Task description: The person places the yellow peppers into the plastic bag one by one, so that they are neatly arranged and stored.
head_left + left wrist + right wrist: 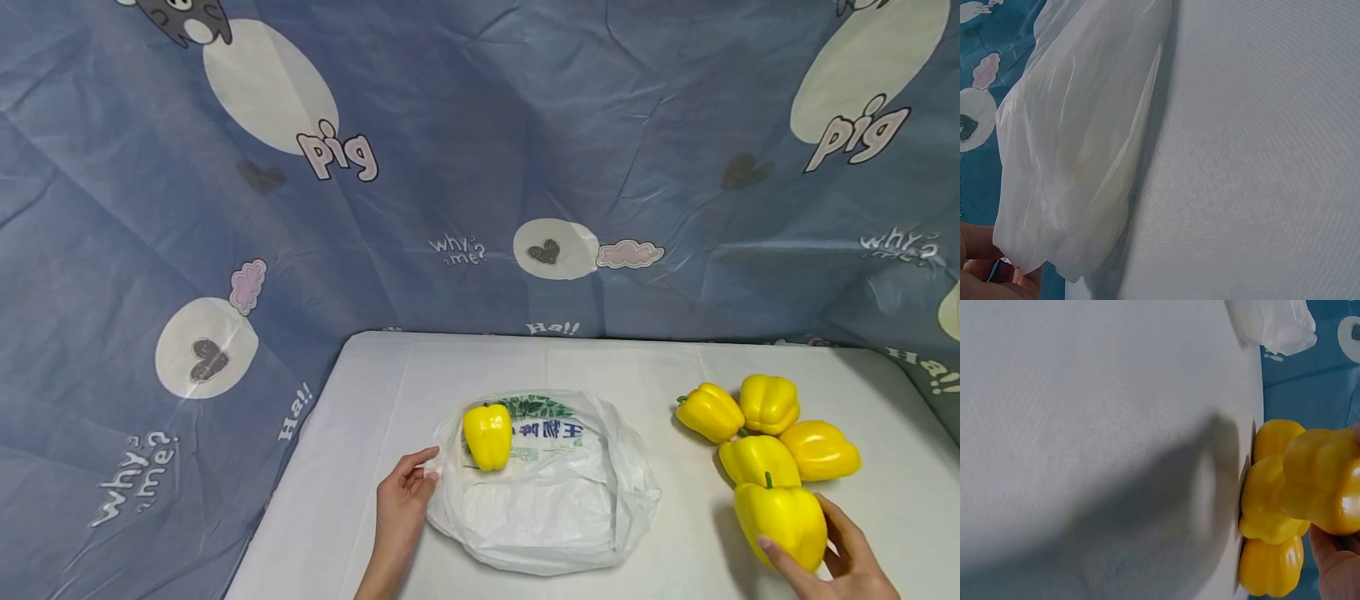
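A white plastic bag [551,517] with green leaf print and dark lettering lies spread open on the table. One yellow bell pepper [488,437] sits inside it at the left. My left hand [405,504] pinches the bag's left edge between thumb and fingers; the left wrist view shows the thin plastic [1085,137] hanging from those fingertips. At the right, my right hand [836,558] grips another yellow bell pepper [782,523] from its right side, stem upward. In the right wrist view this held pepper [1325,478] overlaps the ones behind it.
Several more yellow bell peppers [821,450] lie grouped just beyond the right hand. A white cloth covers the table [442,367]. Behind it hangs a blue printed curtain [465,183], which also runs down the left side.
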Available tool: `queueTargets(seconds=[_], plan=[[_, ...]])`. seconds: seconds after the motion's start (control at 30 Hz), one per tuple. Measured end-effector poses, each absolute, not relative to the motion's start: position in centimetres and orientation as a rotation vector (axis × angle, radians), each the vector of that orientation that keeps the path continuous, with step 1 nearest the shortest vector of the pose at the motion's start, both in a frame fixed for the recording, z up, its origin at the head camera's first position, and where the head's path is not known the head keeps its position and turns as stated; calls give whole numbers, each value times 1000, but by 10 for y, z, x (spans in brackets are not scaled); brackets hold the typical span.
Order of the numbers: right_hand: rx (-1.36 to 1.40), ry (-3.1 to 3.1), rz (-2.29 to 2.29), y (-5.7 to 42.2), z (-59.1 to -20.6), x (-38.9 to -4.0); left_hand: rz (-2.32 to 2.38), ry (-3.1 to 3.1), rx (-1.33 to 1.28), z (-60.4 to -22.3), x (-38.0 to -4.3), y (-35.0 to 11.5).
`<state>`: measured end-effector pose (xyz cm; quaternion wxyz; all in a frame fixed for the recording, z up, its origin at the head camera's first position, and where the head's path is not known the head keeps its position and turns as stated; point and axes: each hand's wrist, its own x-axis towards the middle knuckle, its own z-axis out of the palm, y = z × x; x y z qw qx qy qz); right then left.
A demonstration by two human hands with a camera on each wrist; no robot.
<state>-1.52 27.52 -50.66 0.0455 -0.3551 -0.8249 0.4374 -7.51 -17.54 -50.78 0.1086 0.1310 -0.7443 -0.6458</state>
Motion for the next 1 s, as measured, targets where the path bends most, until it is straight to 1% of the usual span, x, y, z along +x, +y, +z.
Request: queueTargets(seconds=[0.27, 0.53, 1.0], plan=[[-1024, -2513, 1338, 271, -505, -18, -1886, -2190, 395, -509, -75, -174], [-1017, -2557, 1344, 264, -493, -21, -1884, -2190, 395, -508, -76, -174], [-866, -2580, 1386, 254, -484, -23, -1891, -2180, 379, -509, -75, -174]])
